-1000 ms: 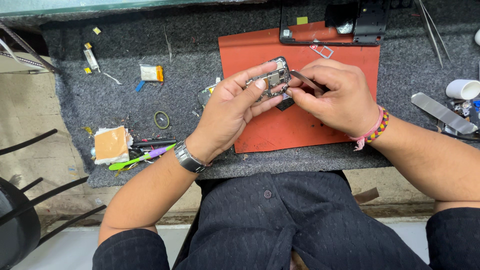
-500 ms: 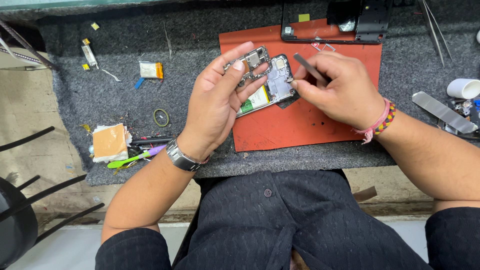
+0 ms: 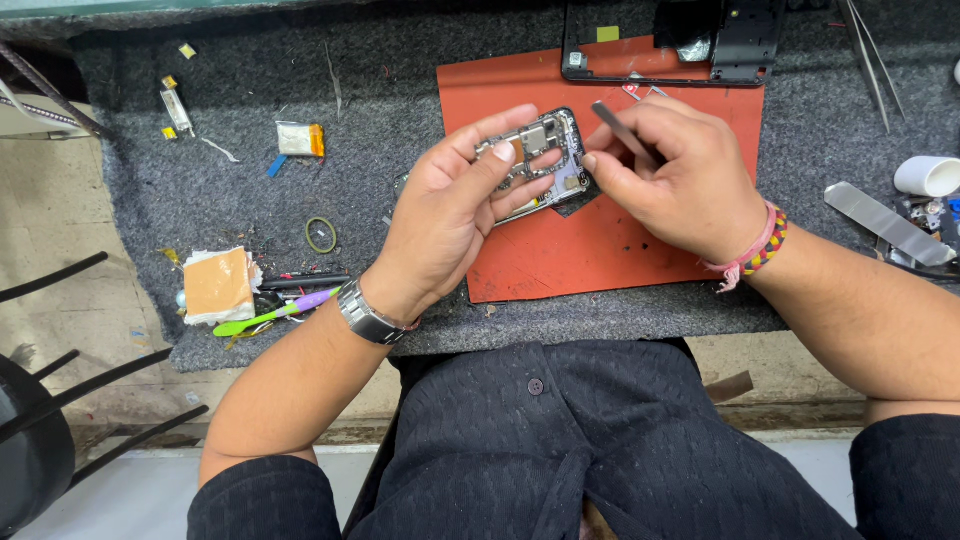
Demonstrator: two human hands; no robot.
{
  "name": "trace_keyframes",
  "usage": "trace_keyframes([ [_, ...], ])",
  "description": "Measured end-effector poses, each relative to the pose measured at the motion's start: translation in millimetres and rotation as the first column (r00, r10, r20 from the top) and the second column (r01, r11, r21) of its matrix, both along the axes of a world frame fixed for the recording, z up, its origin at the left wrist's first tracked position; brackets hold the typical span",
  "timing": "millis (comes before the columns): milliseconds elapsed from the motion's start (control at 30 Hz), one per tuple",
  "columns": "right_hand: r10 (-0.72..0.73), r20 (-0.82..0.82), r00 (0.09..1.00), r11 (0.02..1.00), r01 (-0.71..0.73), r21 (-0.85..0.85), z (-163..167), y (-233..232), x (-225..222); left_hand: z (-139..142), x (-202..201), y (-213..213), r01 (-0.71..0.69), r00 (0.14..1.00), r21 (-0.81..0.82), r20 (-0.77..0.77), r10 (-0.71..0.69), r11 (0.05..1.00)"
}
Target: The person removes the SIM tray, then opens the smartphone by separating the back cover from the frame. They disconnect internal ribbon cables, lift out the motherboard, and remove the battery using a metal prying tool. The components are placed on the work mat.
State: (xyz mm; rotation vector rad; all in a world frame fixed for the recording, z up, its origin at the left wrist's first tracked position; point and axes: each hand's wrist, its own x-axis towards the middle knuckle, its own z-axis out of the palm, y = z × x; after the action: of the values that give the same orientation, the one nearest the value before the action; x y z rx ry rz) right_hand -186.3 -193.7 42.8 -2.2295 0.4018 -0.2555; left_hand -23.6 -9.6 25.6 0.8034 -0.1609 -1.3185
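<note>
Your left hand point(image 3: 450, 215) grips opened phone point(image 3: 535, 160), fingers wrapped over its edges, holding it above orange mat point(image 3: 600, 250). Your right hand point(image 3: 685, 175) pinches thin metal tool point(image 3: 620, 130), tip just beside phone's exposed boards.

Left to right: orange sponge block point(image 3: 215, 285), green-purple toothbrush point(image 3: 275, 315), rubber ring point(image 3: 321, 235), black phone frame point(image 3: 670, 45), flat metal blade point(image 3: 888, 224), white cup point(image 3: 928, 176), contents unseen.

Versus half second ago: phone sits lower, tilted nearer you; tool closer to it.
</note>
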Motion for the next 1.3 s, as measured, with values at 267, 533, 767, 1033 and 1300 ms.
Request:
trace_keyframes([
  [267, 0.026, 0.117, 0.993, 0.999, -0.03, 0.029, 0.1, 4.3, -2.4, 0.7, -6.0, -0.5, 0.13, 0.986, 0.036, 0.102, -0.133, 0.991],
  [533, 0.035, 0.121, 0.992, 0.999, -0.04, 0.034, -1.3, 4.6, -3.2, -2.3, -7.4, 0.6, 0.174, 0.981, 0.034, 0.082, -0.176, 0.984],
  [767, 0.0, 0.112, 0.994, 0.999, -0.004, 0.042, 0.2, 5.2, -3.4, -2.8, -7.3, 0.8, 0.158, 0.987, -0.021, -0.004, -0.158, 0.987],
  [1033, -0.097, 0.02, 0.995, 0.978, 0.091, 0.186, 0.7, 7.0, -3.5, -0.8, -9.0, 1.1, 0.193, 0.98, -0.096, -0.025, -0.196, 0.977],
  [1300, -0.148, -0.016, 0.989, 0.953, 0.147, 0.264, -0.1, 6.3, -3.4, 4.8, -8.4, 2.9, 0.211, 0.966, -0.141, -0.12, -0.229, 0.967],
])
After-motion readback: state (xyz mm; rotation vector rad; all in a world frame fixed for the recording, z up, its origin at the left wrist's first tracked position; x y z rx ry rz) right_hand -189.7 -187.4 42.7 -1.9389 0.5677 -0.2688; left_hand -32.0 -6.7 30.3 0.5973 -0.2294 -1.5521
